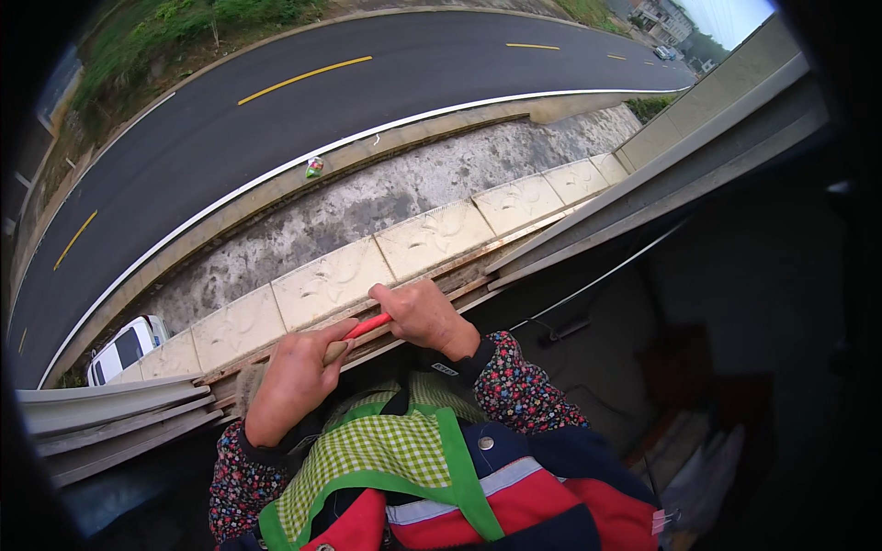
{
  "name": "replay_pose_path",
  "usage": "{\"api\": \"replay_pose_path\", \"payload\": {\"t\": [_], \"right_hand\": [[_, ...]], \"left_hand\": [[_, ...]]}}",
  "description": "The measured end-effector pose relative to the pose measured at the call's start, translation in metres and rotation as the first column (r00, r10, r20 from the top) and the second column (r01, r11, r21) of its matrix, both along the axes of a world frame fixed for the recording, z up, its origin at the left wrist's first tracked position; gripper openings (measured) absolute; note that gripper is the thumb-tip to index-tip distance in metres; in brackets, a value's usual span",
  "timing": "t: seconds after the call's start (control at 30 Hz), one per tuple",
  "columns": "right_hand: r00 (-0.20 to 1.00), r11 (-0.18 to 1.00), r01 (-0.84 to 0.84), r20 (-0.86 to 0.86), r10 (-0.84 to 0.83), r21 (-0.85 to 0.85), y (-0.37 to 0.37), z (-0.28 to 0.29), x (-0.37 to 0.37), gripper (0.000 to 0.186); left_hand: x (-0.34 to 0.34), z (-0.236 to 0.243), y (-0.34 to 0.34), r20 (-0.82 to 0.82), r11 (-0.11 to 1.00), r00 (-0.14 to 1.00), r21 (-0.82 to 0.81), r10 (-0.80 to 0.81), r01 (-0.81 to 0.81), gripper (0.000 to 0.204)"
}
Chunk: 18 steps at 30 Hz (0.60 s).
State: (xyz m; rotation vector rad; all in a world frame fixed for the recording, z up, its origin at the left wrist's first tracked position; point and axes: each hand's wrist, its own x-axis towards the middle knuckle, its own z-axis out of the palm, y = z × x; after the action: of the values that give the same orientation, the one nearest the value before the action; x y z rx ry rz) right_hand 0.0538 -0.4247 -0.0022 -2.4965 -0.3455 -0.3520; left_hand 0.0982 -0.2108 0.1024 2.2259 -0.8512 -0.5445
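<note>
My left hand is closed round a red-handled tool near its tan section; a greyish fuzzy part shows beside that hand, mostly hidden, possibly bristles. My right hand grips the red handle higher up and to the right. Both hands are over the rusty, dirty window track, just inside a ledge of cream tiles.
Sliding panes and frames stand at left and right. Below outside lie a mottled concrete strip, a road and a white vehicle. Dark indoor furniture and a cord sit at right.
</note>
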Motion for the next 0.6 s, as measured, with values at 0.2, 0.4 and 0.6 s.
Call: {"api": "replay_pose_path", "payload": {"t": [0.2,0.4,0.6], "right_hand": [[0.998,0.998,-0.063,-0.015,0.062,-0.009,0.005,-0.002,-0.001,0.028],[1.000,1.000,0.002,0.002,-0.002,-0.009,0.015,-0.003,0.006,0.024],[0.993,0.993,-0.111,-0.052,0.108,-0.045,-0.005,-0.009,0.001,0.027]], "left_hand": [[0.007,0.006,0.009,-0.015,0.998,1.000,0.066,-0.019,0.020,0.024],[0.008,0.007,0.009,0.050,1.000,0.999,-0.001,-0.004,0.005,0.024],[0.004,-0.014,0.010,0.002,1.000,1.000,-0.030,-0.003,0.003,0.025]]}}
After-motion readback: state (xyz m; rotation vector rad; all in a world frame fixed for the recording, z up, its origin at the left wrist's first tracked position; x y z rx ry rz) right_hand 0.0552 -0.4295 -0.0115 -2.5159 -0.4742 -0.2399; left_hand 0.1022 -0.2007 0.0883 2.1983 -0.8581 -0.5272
